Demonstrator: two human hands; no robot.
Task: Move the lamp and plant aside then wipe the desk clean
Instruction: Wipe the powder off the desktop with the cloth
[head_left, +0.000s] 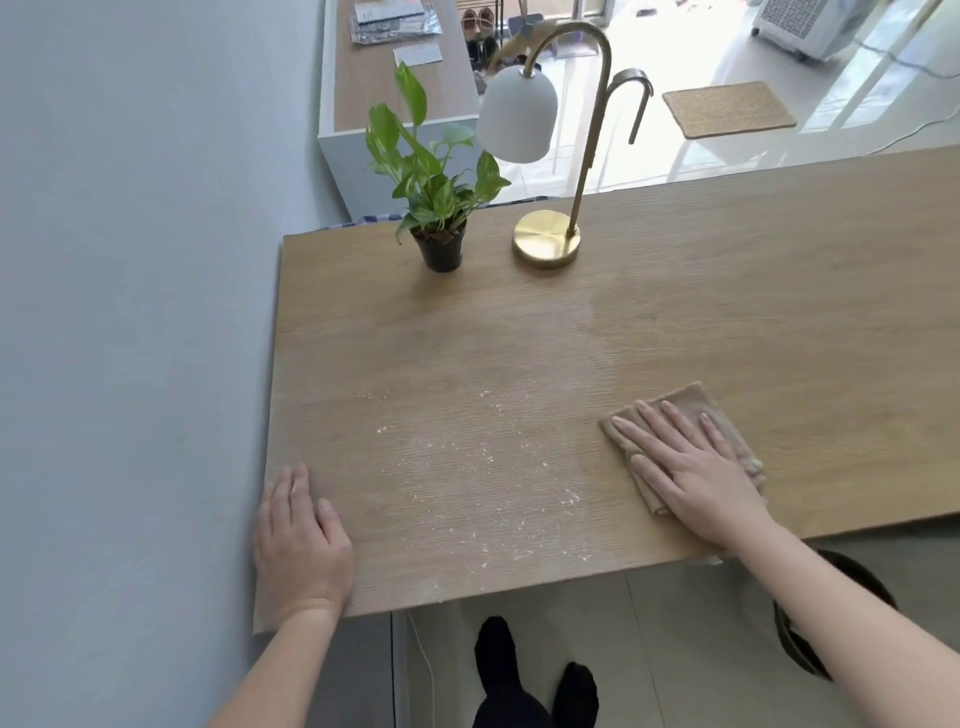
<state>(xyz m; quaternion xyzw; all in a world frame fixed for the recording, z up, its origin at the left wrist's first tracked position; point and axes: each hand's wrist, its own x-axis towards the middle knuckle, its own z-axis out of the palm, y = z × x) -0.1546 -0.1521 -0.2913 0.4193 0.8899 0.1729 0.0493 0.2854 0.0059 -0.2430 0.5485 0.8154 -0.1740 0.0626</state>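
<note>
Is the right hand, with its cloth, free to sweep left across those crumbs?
Probably yes: the right hand lies flat on the cloth, only bare desk separates it from the crumbs; plant and lamp stand near the far edge.

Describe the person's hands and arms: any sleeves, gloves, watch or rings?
The left hand and right hand are bare, with no gloves, rings, watch or bracelets visible. The forearms are uncovered right to the frame edge, so no sleeves show. The nails look short and unpainted.

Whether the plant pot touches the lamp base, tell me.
Apart. The head view shows bare desk between the plant pot and the lamp base.
</note>
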